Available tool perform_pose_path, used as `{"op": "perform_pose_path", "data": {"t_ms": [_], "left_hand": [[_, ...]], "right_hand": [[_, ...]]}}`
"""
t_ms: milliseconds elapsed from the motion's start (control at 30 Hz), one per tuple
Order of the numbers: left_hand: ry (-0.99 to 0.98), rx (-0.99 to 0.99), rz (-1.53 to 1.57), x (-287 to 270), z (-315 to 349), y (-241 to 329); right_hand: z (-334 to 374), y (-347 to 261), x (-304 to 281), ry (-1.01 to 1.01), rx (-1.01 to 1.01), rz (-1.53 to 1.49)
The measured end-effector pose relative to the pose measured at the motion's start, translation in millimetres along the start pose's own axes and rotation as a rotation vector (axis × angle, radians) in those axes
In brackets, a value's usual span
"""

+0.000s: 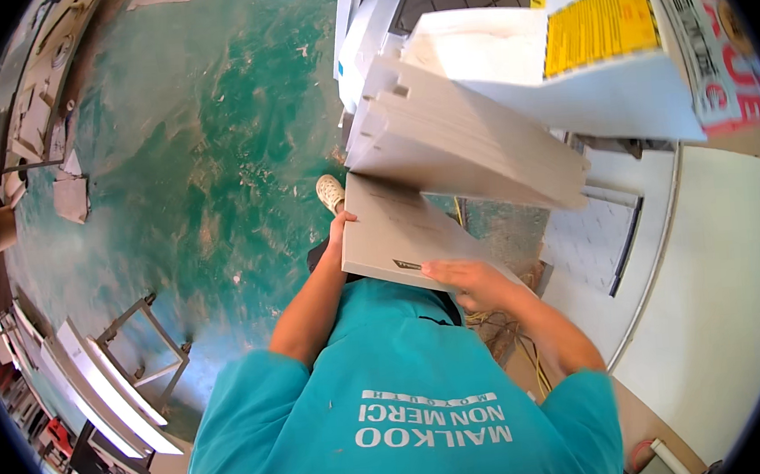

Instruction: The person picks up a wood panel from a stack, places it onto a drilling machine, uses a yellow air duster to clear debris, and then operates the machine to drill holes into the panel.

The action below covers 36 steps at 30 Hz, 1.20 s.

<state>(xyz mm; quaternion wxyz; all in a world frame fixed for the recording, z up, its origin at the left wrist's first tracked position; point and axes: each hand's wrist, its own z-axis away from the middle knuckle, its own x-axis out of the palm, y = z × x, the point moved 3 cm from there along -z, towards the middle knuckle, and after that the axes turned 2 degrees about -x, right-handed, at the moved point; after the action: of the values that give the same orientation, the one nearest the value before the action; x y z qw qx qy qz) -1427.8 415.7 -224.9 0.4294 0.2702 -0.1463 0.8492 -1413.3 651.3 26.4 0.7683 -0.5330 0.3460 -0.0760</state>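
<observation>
While elbows point(579, 355) are bent | left hand point(337, 234) clamps panel point(397, 225) | right hand point(473, 283) atop, grip unclear

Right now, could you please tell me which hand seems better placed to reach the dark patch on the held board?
Probably the right hand: its fingers lie beside the dark patch on the board, while the left hand is at the board's left edge.

Shirt point(405, 350): is spreading teal across lower centre
Print point(433, 431): is showing white, upside down
Sleeves point(248, 391): are ending short, plain teal
Clog point(330, 190): is showing cream, perforated, above centre
</observation>
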Motion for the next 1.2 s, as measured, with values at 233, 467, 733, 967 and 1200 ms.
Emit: {"op": "perform_pose_path", "data": {"t_ms": [233,467,733,967,1200], "left_hand": [[0.002,-0.019,0.085,11.1,-50.3,23.0],[-0.056,0.147,0.102,80.0,-33.4,54.2],[-0.066,0.199,0.139,91.7,-58.7,55.7],[0.082,0.413,-0.153,90.9,-37.0,47.6],[0.53,0.734,-0.478,-28.8,-0.5,1.0]], "right_hand": [[-22.3,4.4,-43.5,0.085,0.286,0.161],[-34.6,-21.2,-43.4,0.618,0.246,0.569],[-21.5,18.8,-51.9,0.58,0.282,0.436],[-37.4,23.1,-110.6,0.623,0.151,0.846],[-48.6,43.6,-120.2,0.52,0.24,0.903]]}}
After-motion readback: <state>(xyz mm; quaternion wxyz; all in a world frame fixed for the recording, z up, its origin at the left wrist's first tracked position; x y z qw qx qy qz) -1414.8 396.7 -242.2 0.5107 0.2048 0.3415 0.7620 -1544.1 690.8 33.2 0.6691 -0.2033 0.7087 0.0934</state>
